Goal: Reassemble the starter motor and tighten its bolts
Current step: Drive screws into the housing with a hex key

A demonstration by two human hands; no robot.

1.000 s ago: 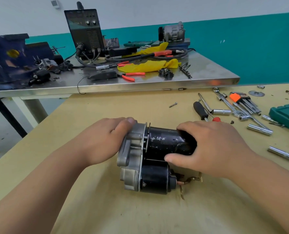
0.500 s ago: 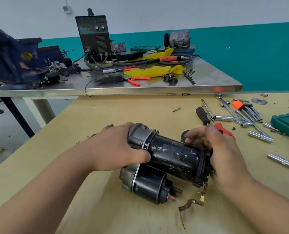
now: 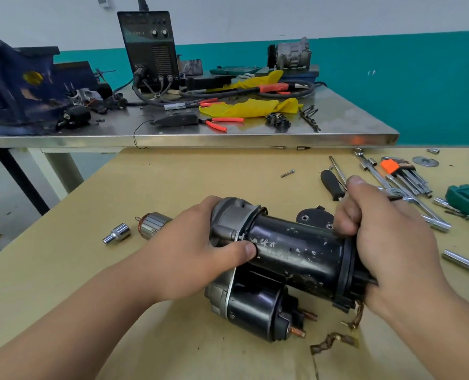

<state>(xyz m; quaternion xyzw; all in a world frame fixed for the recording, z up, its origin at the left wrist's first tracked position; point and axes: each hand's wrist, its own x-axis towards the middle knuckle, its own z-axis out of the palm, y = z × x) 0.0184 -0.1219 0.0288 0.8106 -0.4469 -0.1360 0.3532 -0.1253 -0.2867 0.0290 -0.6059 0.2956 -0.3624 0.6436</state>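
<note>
Holding starter motor [image 3: 296,250] low over wooden bench [image 3: 173,182]: left hand [image 3: 189,253] wrapped round grey drive-end housing, right hand [image 3: 392,237] clamped on rear brush end. Armature [image 3: 152,224] lies apart at left, black end cap [image 3: 313,216] just behind motor. No through-bolts seen fitted; reassembly looks early.

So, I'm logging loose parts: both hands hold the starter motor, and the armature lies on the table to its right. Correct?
Not quite. The head view shows the armature lying left of the starter motor, beyond the left hand. Both hands do hold the motor, the right hand at its rear end.
</note>
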